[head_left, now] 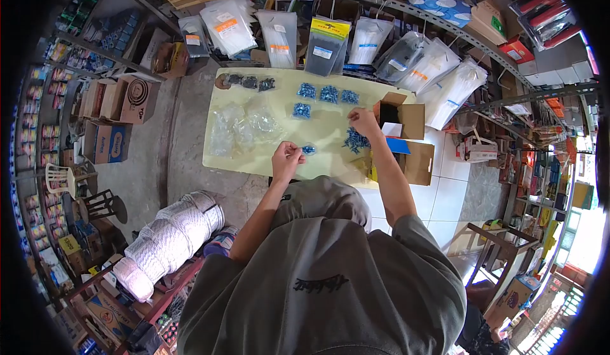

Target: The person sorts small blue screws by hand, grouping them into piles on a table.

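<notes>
My left hand (288, 160) is closed at the table's near edge, pinching a small clear plastic bag (309, 150) with some blue pieces inside. Over a loose pile of small blue pieces (354, 141), my right hand (364, 121) has its fingers drawn together; whatever they may hold is too small to make out. Several filled bags of blue pieces (328, 94) lie at the back of the pale yellow table (289, 82). Clear plastic bags (236, 126) are spread on the left side.
Dark packets (249, 82) lie at the table's back left. Open cardboard boxes (412, 121) stand along its right end. Packs of cable ties (328, 44) hang from the rack behind. A large roll of white rope (175, 237) sits at lower left, with stocked shelves on both sides.
</notes>
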A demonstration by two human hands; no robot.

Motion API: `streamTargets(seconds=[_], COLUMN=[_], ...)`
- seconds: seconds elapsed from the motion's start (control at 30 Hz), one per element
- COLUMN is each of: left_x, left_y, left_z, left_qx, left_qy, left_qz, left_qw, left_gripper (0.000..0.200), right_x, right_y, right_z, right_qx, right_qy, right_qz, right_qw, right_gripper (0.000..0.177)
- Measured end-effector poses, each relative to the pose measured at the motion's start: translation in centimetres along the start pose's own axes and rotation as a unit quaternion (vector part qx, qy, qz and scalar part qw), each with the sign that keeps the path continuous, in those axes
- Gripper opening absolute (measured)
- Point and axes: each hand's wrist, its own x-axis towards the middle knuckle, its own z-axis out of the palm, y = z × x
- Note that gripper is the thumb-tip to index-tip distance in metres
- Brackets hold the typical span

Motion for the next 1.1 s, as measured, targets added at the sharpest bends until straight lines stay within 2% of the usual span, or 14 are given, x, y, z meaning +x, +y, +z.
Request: streamTargets(seconds=[0.03,0.1,0.13,0.2,0.4,0.5,0.53,0.63,0.87,0.93,1.07,1.1], left_x=[0.0,0.1,0.1,0.2,0.4,0.4,0.4,0.2,0.4,0.4,0.1,0.0], left_y=[-0.1,-0.2,-0.2,-0.4,-0.2,-0.3,-0.2,0.0,-0.3,-0.4,0.2,0.3], left_z=[0.0,-0.1,-0.1,0.0,0.1,0.1,0.0,0.1,0.1,0.0,0.2,0.2], left_qx=[-0.001,-0.008,-0.014,-0.021,0.007,0.008,0.008,0.008,0.0,0.003,-0.002,-0.005], left_qy=[0.002,0.002,-0.002,-0.004,-0.012,-0.018,-0.018,-0.019,-0.022,-0.017,-0.017,-0.014], left_qz=[0.0,0.0,0.003,0.004,-0.015,-0.016,-0.015,-0.016,-0.008,-0.002,-0.005,-0.007], left_qw=[1.0,1.0,1.0,1.0,1.0,1.0,1.0,1.0,1.0,1.0,1.0,1.0], left_gripper=[0.013,0.013,0.013,0.014,0.013,0.012,0.012,0.012,0.01,0.011,0.011,0.011], right_x=[-0.3,-1.7,-2.6,-4.4,-7.3,-7.7,-7.8,-7.9,-8.1,-8.1,-8.0,-7.5], right_y=[-1.3,-4.2,-5.9,-9.2,-12.4,-12.5,-12.6,-12.8,-13.4,-13.7,-13.3,-12.6], right_z=[-0.5,-1.3,-1.5,-1.2,3.3,4.7,5.3,5.3,5.1,5.0,4.3,3.8], right_qx=[0.0,0.11,0.109,0.336,0.429,0.413,0.37,0.328,0.339,0.262,0.213,0.194], right_qy=[-0.002,-0.016,-0.017,-0.101,-0.154,-0.167,-0.156,-0.151,-0.095,-0.079,-0.075,-0.03], right_qz=[0.0,0.001,0.0,0.045,0.043,0.037,0.036,0.041,0.035,0.007,-0.01,-0.004], right_qw=[1.0,0.994,0.994,0.935,0.889,0.895,0.915,0.932,0.935,0.962,0.974,0.98], right_gripper=[0.016,0.015,0.015,0.014,0.016,0.016,0.016,0.015,0.016,0.019,0.021,0.021])
